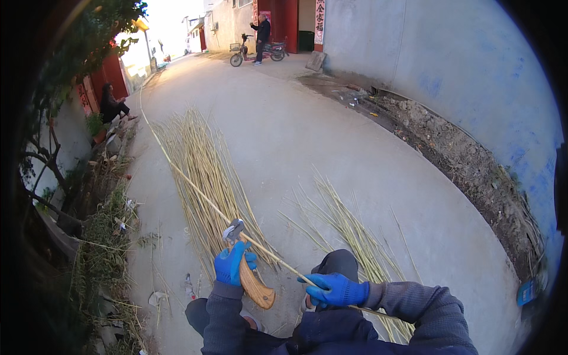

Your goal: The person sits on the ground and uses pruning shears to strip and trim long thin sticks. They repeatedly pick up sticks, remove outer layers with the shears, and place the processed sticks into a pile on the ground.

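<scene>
My left hand (pixel 232 263), in a blue work glove, is closed round a cutting tool with a curved wooden handle (pixel 254 285) and a grey metal head (pixel 234 229). Against that head lies a long thin cane (pixel 201 194), running from far up the lane down across my lap. My right hand (pixel 337 289), gloved in blue too, grips this cane over my right knee. Beyond the tool, a big bundle of tan canes (pixel 204 171) is spread on the ground. A smaller, greener bundle (pixel 355 234) lies to the right, beside my right knee.
Weeds and dry stalks (pixel 106 254) line the left edge. On the right, a dirt strip (pixel 438 133) runs along a pale wall (pixel 449 53). Up the lane, one person (pixel 262 36) stands at a parked scooter (pixel 239 54); another person (pixel 111 105) sits at left.
</scene>
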Motion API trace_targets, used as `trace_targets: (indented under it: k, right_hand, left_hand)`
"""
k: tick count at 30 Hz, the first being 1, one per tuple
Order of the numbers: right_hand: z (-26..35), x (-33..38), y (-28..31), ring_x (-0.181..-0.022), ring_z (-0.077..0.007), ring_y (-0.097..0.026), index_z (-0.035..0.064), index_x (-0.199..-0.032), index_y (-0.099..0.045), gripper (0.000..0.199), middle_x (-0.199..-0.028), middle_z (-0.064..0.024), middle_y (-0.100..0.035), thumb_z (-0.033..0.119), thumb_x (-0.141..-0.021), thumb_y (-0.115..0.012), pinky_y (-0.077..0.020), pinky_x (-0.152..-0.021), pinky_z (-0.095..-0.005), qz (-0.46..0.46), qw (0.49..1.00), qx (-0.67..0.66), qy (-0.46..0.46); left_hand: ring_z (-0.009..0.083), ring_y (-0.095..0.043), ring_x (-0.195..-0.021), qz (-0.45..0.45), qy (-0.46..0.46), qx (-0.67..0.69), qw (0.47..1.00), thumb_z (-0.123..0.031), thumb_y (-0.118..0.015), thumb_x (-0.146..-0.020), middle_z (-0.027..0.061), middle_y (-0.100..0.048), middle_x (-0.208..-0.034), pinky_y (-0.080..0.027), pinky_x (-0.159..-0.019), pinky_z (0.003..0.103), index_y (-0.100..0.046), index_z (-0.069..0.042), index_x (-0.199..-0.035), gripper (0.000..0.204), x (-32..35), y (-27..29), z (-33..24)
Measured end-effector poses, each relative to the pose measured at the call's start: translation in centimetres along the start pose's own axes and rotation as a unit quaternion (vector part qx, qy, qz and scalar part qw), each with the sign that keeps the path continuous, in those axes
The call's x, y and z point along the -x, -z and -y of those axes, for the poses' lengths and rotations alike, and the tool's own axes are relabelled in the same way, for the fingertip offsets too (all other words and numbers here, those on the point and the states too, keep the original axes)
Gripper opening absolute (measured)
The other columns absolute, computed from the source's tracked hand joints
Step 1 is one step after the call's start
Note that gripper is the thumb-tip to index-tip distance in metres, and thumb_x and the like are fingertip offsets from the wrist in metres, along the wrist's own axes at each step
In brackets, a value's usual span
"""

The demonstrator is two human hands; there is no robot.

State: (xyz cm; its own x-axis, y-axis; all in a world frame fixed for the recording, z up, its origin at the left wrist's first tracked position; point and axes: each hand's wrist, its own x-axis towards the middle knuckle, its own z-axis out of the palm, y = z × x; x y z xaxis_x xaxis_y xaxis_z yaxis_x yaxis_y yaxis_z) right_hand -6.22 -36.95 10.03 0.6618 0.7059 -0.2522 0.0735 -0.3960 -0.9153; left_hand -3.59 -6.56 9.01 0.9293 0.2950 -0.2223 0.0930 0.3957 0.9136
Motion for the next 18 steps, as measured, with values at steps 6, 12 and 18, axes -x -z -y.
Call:
trace_targets:
  k: [6, 12, 18]
  right_hand:
    - [-0.3, -6.0, -0.3, -0.058, -0.0196, -0.065, 0.0059, -0.118, -0.061, 0.032, -0.066, -0.0113, -0.063, 0.029, -0.101, -0.047, -0.0524, -0.060, -0.0338, -0.139, 0.963, 0.159, 0.168]
    - [-2.3, 2.3, -0.5, -0.073, -0.0278, -0.067, 0.0085, -0.116, -0.062, 0.027, -0.081, -0.0150, -0.065, 0.026, -0.100, -0.048, -0.0513, -0.067, -0.0362, -0.013, 0.995, 0.072, 0.068]
    - [-2.8, 11.0, 1.3, -0.069, -0.0180, -0.066, 0.0119, -0.136, -0.050, 0.041, -0.082, -0.0084, -0.068, 0.028, -0.099, -0.052, -0.0527, -0.067, -0.0306, 0.091, 0.986, 0.055, -0.129]
  left_hand:
    - [0.0203, -0.066, -0.065, 0.062, 0.055, -0.044, 0.996, -0.026, -0.065, -0.093, 0.0149, -0.068, -0.085, -0.056, -0.054, 0.030, -0.060, 0.006, -0.111, 0.037, 3.9, -3.7, 2.3]
    - [0.0185, -0.064, -0.063, -0.070, 0.002, 0.038, 0.997, -0.030, -0.068, -0.090, 0.0113, -0.067, -0.084, -0.056, -0.057, 0.028, -0.062, 0.002, -0.112, 0.040, -2.1, 3.9, -0.6]
    - [0.0164, -0.062, -0.062, -0.105, -0.036, 0.016, 0.994, -0.030, -0.069, -0.089, 0.0110, -0.066, -0.083, -0.055, -0.056, 0.027, -0.061, 0.003, -0.114, 0.042, -5.9, 11.5, -3.7]
